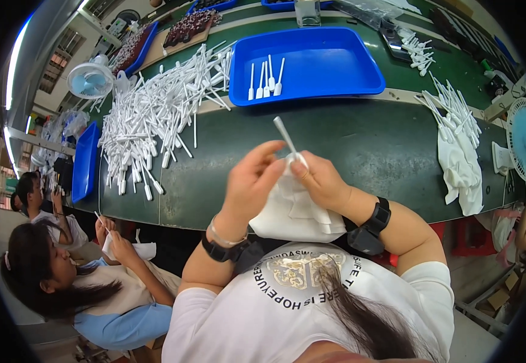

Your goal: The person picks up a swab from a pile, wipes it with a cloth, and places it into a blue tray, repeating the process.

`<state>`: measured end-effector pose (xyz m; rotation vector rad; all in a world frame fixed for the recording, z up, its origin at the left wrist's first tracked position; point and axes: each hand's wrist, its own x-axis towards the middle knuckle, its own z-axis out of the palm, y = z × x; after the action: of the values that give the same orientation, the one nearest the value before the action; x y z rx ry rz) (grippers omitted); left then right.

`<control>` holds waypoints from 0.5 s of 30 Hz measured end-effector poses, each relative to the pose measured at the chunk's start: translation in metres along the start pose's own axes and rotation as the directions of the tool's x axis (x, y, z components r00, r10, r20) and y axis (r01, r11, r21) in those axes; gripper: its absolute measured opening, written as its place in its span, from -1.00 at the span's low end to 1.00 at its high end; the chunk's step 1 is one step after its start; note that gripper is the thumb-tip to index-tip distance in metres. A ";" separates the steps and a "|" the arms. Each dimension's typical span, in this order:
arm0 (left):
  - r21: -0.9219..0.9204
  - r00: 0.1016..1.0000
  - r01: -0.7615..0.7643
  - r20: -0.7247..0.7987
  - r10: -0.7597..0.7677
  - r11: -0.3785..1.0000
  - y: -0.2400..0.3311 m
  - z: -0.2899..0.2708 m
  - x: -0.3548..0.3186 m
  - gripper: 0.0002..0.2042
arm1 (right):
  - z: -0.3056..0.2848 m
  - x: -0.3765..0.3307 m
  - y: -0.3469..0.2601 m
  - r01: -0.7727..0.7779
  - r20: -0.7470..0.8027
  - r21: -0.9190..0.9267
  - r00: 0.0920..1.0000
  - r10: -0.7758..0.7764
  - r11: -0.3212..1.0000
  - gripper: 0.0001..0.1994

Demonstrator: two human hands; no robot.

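Observation:
Close in front of my chest, both hands are at a white cloth (290,209) that hangs down over the table's near edge. A slim white plastic stick (284,133) juts up from the cloth, tilted to the upper left; its lower part is hidden. My right hand (323,180) is closed, with its thumb pressing the cloth round the stick. My left hand (251,181) curls against the cloth's left side, thumb and forefinger close to the stick. Beyond the hands lies a blue tray (323,66) with several similar white sticks (268,85) in its left part.
A large heap of white sticks (154,115) covers the table (214,157) at left. More sticks (453,115) rest by another cloth (460,172) at right. Fans (88,78) stand at both sides. A co-worker (93,266) sits at my left, holding a stick and cloth.

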<state>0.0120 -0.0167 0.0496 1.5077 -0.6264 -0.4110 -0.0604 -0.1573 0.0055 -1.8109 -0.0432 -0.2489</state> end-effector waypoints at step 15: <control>-0.217 0.967 0.091 -0.214 -0.138 0.972 -0.006 -0.016 0.011 -0.85 | -0.006 0.009 -0.013 -0.286 0.145 0.838 0.938 0.316 0.465 -0.68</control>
<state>0.0309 -0.0114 0.0453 1.3717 -0.3058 -0.3730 -0.0547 -0.1606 0.0207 -0.7714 0.1616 0.0251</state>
